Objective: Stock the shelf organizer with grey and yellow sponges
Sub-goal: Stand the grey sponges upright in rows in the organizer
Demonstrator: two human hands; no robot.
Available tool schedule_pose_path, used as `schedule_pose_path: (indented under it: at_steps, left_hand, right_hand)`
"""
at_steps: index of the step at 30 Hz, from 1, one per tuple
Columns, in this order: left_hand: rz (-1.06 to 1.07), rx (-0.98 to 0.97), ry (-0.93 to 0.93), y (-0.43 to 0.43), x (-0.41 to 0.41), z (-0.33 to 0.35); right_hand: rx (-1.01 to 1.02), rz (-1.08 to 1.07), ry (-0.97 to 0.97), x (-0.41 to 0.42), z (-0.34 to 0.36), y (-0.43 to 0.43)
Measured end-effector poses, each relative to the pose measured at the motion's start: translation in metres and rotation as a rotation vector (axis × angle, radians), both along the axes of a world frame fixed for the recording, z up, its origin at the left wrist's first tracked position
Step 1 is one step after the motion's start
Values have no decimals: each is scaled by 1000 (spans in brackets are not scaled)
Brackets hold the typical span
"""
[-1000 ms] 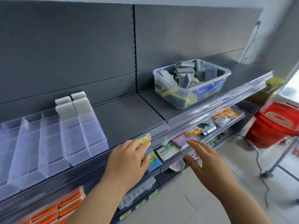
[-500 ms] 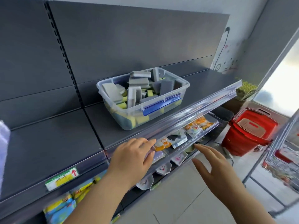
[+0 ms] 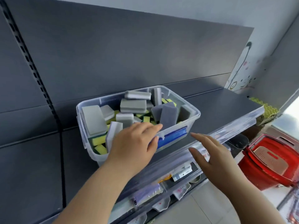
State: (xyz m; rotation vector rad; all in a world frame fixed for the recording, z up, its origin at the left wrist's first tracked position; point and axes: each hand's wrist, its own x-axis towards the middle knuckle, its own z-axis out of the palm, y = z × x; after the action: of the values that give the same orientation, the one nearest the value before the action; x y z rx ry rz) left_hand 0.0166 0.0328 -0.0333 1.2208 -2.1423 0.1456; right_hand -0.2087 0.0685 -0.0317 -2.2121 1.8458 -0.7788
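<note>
Though stretched over the near rim of the clear bin, grips nothing with the left hand, fingers nearly straight just above the grey and yellow sponges (heaped loose inside the bin, several on edge). Holds the right hand open and empty as well, fingers spread, just right of the bin's blue latch and above the front edge of the dark shelf bearing the bin. Notes low right: red basket.

Sponges lie heaped in a bin on the shelf. 1 basket stands to the lower right, and packets lie beneath the shelf.
</note>
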Motion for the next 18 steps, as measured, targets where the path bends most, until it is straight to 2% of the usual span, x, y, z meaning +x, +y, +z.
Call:
schedule_pose_path:
  at_steps: [7, 11, 15, 18]
  left_hand:
    - [53, 69, -73, -58, -27, 8]
    - [185, 78, -106, -78, -28, 6]
    - [350, 101, -111, -81, -33, 6]
    - [471, 134, -142, -77, -40, 4]
  right_hand:
    - [-11, 126, -43, -12, 7, -87]
    - [-5, 262, -14, -12, 11, -150]
    - [54, 461, 244, -16, 21, -210]
    - [216, 723, 527, -21, 27, -242]
